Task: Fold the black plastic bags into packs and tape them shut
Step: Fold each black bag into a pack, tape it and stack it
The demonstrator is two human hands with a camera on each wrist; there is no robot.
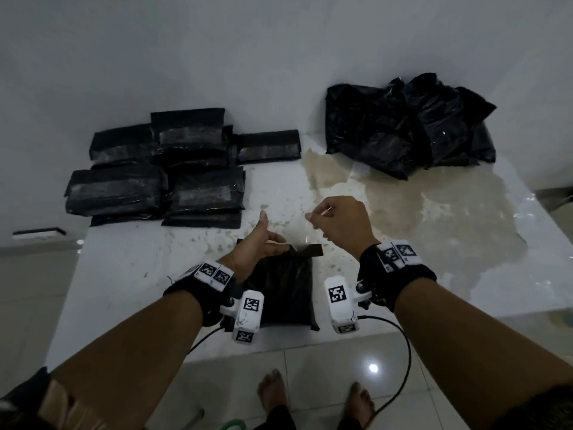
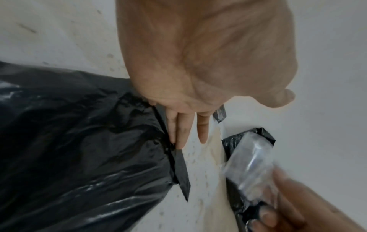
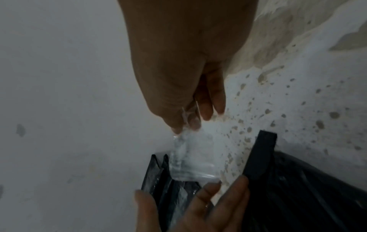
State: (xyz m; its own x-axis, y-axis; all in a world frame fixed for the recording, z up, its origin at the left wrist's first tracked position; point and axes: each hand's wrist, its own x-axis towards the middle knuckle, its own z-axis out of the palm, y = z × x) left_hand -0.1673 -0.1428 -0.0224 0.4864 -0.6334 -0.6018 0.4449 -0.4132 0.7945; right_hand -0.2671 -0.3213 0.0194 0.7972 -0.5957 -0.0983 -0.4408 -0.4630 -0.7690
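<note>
Left hand [image 1: 259, 248] fingers straight, pressing folded bag [image 1: 283, 290] on worktop [image 1: 124, 268], right hand [image 1: 341, 223] grip pinching clear tape [image 3: 191, 158], taped packs [image 1: 161, 169] behind

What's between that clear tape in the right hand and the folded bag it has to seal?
Nothing visible. The right hand pinches the clear tape above the folded bag, which the left hand holds down; only bare table lies between.
</note>
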